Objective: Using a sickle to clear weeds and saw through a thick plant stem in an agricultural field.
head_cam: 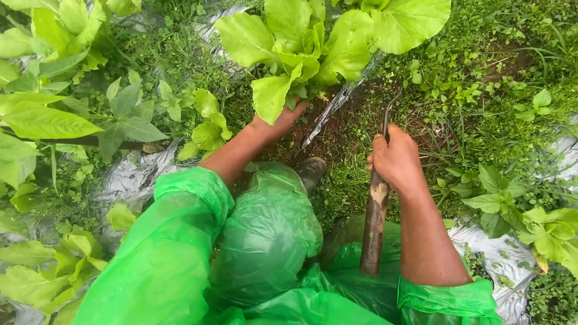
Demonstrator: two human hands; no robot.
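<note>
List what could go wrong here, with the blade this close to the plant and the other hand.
1. The left hand is at the base of the leafy plant, near where the sickle in the right hand points; a swing might cut fingers.
2. The blade could tear the silver mulch sheet.
3. The boot sits close too.

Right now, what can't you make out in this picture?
Head view only:
- Left hand fingertips: hidden under the leafy plant, so what they grip is unclear.
- Tool blade: only a thin curved tip shows; its end is lost among weeds.
- Boot: mostly covered by the green raincoat.
- Plant's top: cut off by the upper edge.
</note>
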